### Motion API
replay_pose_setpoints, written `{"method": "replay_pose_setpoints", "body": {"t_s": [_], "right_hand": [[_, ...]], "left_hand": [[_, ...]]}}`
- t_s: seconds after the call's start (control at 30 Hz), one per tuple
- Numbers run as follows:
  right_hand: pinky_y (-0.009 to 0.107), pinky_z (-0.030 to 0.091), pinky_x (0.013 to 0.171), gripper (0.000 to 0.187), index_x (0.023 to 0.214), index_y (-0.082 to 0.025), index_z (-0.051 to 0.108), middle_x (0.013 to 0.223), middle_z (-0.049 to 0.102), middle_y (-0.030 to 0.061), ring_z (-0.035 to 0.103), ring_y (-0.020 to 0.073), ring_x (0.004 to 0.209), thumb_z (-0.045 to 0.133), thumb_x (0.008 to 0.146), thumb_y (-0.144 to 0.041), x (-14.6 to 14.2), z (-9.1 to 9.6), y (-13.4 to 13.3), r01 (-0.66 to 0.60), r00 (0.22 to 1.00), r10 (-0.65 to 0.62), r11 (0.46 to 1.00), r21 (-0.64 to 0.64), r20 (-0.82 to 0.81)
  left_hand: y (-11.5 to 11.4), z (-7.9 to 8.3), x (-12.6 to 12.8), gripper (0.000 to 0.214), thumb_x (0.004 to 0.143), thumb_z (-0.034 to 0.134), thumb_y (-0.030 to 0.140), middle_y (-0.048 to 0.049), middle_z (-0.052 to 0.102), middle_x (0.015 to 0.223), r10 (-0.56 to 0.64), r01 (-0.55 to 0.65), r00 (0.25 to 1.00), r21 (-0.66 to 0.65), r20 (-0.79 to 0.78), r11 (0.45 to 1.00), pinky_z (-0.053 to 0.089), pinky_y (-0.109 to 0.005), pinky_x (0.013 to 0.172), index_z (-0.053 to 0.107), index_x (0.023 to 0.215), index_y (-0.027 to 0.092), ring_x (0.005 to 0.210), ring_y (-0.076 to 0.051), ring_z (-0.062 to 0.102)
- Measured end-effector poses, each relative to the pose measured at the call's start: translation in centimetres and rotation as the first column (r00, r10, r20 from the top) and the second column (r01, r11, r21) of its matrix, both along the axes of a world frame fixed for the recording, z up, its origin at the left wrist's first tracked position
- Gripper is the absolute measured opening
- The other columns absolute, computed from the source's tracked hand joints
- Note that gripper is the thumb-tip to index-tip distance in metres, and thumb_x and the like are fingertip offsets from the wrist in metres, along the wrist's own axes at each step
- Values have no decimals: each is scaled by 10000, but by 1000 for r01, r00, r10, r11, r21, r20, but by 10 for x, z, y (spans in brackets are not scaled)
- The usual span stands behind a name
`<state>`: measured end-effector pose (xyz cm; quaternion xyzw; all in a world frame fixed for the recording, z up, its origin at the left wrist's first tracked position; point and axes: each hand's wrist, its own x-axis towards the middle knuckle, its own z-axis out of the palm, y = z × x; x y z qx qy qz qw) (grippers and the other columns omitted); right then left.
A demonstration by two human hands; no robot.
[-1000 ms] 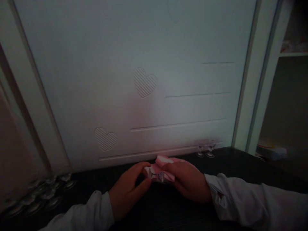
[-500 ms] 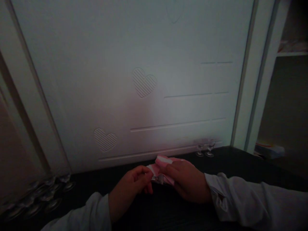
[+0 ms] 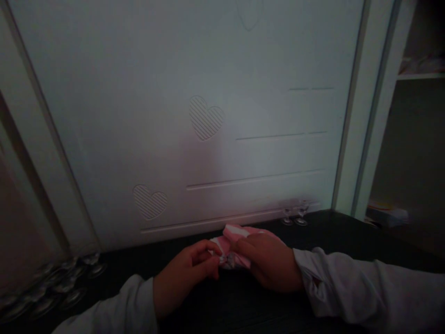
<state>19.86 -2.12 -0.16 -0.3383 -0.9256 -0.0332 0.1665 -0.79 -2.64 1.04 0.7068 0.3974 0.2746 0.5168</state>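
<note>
One pink-and-white cloth [image 3: 231,234] holds centre stage

Far left we go, and it's a packed house: a cluster of small stemmed glasses [image 3: 64,285] standing on the dark table [image 3: 222,308], close together at the foot of the white panel [image 3: 121,116]. Moving right, a striped heart [image 3: 150,202] is cut into that panel, and below it comes the left hand [image 3: 189,276], out of a pale sleeve [image 3: 118,306]. Its thumb and fingers are bent close together at the near left edge of the cloth; whether they pinch anything, I cannot tell. Dead centre, on the table, lies that rumpled cloth, with a clear, shiny piece [image 3: 227,260] peeking out in front (too dark to make out its full shape). Straight to the right hand [image 3: 269,260], and what a grip: fingers and thumb closed over the cloth's right side. Further right, near the panel, two stemmed glasses [image 3: 301,215] stand upright, side by side. Out on the far right, a pale shelf [image 3: 422,76] closes the line.
</note>
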Motion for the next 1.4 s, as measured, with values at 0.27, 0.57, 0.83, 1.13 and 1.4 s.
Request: {"method": "replay_pose_setpoints", "body": {"t_s": [0.27,0.57,0.83,1.13,1.4], "right_hand": [[366,423,743,244,1004,-170,577,907,687,106,629,248,842,445,799,-157,0,1,0,27,1000,-27,1000,-10,-9],[341,425,730,270,1016,-190,578,935,693,91,631,238,851,458,779,-144,0,0,-1,27,1000,-27,999,-24,-11],[351,420,749,271,1016,-199,580,948,681,87,625,230,857,435,792,-150,1,-1,0,-16,998,16,1000,-3,-61],[382,458,762,321,1026,-179,578,942,693,99,634,247,864,450,738,-120,1,2,-2,-45,996,42,999,-29,-77],[431,407,903,321,1134,-187,525,1170,621,123,586,250,1035,404,837,-189,4,-6,0,-54,989,66,994,91,-133]], "left_hand": [[3,-5,-6,342,707,615,463,31,556,722,-38,39,999,15,-23,999,346,-290,690,535,906,196,713,-151,499],[3,-6,-7,315,697,640,428,33,554,735,-63,63,998,10,-27,998,359,-292,687,529,881,198,715,-151,516],[3,-8,-7,343,693,638,429,36,556,735,-16,17,999,2,-46,1000,360,-288,690,491,905,203,718,-149,524],[4,-9,-7,400,675,618,528,56,504,629,-58,58,998,9,2,998,313,-251,585,500,836,182,592,-112,439],[9,-9,-4,530,746,357,674,27,506,490,28,-23,999,111,-44,994,330,-274,540,515,641,178,503,-126,431]]}}
